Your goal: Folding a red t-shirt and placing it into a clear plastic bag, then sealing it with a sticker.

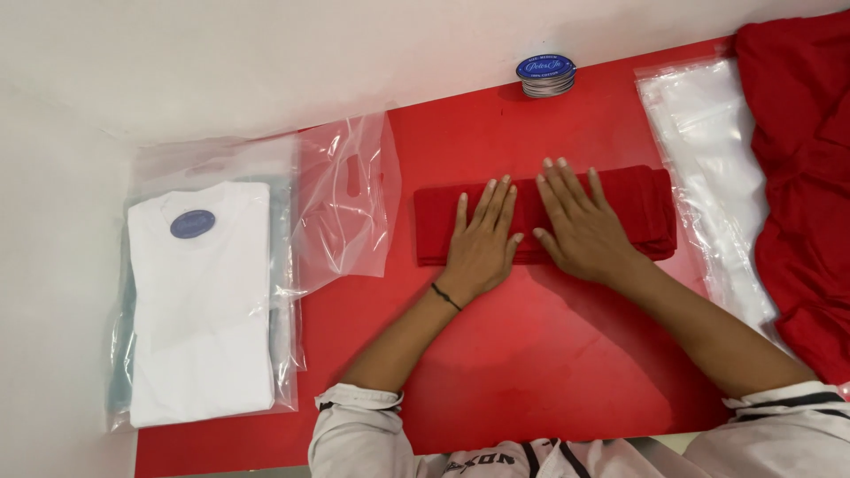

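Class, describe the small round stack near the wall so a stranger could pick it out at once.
Start at the red table and follow it to its far edge by the white wall. Beyond the folded red cloth under both hands sits a stack of stickers, the only round thing there, topped in blue.

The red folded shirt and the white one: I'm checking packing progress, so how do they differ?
The red folded shirt lies bare on the red table under both hands, left hand and right hand; the white shirt is already inside a clear plastic bag, untouched. The white shirt carries a blue oval sticker; the red shows none. Both are folded flat.
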